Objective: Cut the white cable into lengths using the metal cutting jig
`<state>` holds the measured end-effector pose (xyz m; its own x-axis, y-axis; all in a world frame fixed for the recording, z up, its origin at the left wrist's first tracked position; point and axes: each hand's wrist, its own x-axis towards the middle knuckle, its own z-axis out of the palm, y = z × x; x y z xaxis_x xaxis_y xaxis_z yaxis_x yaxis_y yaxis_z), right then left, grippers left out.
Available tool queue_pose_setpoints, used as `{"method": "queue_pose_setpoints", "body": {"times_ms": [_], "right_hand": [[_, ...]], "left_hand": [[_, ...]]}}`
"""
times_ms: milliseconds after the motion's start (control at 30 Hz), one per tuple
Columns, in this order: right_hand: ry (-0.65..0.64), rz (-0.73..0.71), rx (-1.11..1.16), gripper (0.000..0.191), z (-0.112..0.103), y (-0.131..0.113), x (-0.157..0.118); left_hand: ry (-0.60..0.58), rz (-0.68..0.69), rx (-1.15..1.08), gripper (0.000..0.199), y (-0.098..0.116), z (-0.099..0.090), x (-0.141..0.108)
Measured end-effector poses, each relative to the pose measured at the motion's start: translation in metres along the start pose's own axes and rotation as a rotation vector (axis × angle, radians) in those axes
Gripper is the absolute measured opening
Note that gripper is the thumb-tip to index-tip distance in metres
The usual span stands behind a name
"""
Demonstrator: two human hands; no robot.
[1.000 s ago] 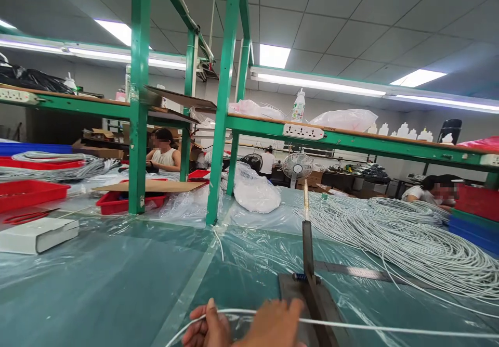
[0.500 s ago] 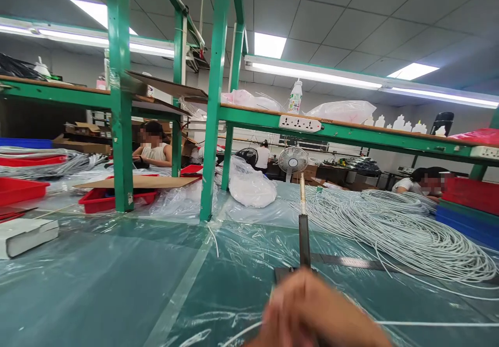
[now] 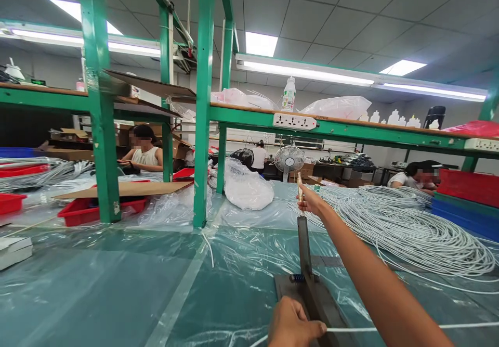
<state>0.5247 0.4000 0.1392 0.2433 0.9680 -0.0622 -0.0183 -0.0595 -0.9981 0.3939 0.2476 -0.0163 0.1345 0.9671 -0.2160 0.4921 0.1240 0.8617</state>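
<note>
A dark metal lever tool (image 3: 304,251) with a spring at its pivot stands on the plastic-covered table. My right hand (image 3: 310,201) is closed round the upper end of its upright handle, arm stretched forward. Low in the view, my left hand (image 3: 294,323) pinches a white cable (image 3: 413,328) beside the tool's base. The cable runs off to the right edge, and another stretch shows left of that hand. Big coils of white cable (image 3: 413,227) lie on the right side of the table.
Green posts (image 3: 201,128) rise at the table's far edge under a shelf with a power strip (image 3: 294,121). A plastic bag (image 3: 247,188) lies behind the tool. Red and blue bins (image 3: 468,214) stand at the right. A seated person (image 3: 145,154) is at the back left.
My hands, together and blurred before, are now apart. The right one has reached forward and taken hold of the handle; the left is low at the cable. The view has shifted slightly right.
</note>
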Motion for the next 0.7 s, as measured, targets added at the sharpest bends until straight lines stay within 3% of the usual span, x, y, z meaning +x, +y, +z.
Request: {"method": "queue_pose_setpoints", "body": {"times_ms": [133,267,433,533,700], "right_hand": [[0.013,0.004,0.037,0.035,-0.002,-0.007,-0.007],[-0.068,-0.051,0.147,0.043,-0.025,-0.023,-0.042],[-0.158,0.013,0.272,0.041,-0.069,-0.024,-0.131],[-0.138,0.075,0.196,0.011,-0.088,-0.003,-0.195],[-0.03,0.254,0.159,0.044,-0.096,0.044,-0.273]], "left_hand": [[0.014,0.006,0.006,0.037,0.007,0.0,-0.006],[0.018,0.007,0.005,0.035,0.011,0.0,-0.008],[0.021,0.035,0.032,0.034,0.014,-0.001,-0.01],[0.017,0.048,0.043,0.033,0.015,-0.002,-0.01],[0.021,0.073,0.05,0.033,0.016,-0.002,-0.011]]}}
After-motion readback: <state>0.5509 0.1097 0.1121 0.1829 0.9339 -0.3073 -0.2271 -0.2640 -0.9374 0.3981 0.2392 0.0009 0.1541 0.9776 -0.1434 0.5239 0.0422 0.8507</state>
